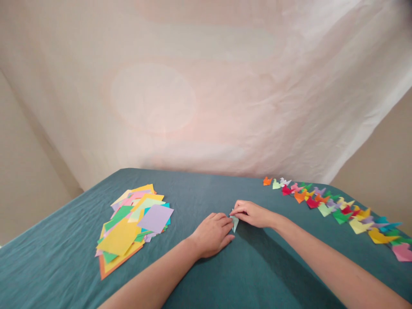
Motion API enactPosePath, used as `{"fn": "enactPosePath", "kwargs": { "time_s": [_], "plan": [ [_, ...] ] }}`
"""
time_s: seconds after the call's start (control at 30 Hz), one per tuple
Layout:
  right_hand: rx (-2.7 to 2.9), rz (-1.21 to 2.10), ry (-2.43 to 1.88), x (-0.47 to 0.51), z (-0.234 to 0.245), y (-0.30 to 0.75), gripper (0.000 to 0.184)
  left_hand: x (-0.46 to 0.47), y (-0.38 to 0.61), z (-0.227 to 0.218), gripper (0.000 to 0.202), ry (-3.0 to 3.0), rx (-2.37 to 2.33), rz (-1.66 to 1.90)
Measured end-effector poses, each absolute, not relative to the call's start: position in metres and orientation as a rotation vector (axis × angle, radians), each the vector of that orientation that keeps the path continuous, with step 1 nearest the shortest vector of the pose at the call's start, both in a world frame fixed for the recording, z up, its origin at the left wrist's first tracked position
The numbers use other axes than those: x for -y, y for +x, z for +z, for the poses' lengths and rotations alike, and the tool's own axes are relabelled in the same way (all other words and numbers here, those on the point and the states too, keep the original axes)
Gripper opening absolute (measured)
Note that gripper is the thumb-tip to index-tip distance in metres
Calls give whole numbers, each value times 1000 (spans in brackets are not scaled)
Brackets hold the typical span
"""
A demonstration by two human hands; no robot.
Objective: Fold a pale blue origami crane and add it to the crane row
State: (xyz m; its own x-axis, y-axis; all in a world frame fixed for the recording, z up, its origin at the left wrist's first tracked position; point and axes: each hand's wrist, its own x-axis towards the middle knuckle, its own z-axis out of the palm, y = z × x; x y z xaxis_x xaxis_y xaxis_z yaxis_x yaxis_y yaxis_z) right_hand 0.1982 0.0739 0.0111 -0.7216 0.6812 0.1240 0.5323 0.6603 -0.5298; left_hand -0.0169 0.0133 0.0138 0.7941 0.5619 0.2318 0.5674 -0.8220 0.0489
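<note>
Low in the middle, the left hand lies flat, fingers together, touching the small folded paper. The right hand pinches its top. Slow, firm pressing should keep folds neat.

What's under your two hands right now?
A small pale folded paper peeks out between the left hand and right hand, on the teal cloth. The hands cover the rest of it.
</note>
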Motion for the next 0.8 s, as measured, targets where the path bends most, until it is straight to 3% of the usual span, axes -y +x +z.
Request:
{"fn": "enactPosePath", "kwargs": {
  "time_s": [0.27,0.53,0.8],
  "plan": [
    [2505,833,-1124,-98,6,194,23,-14,-18,13,35,-2958,944,-381],
    [2443,972,-1222,-96,3,194,9,-17,-21,15,32,-2977,915,-384],
    [2345,687,-1168,-46,-1,204,10,-28,-18,14,22,-3132,902,-470]
  ]
}}
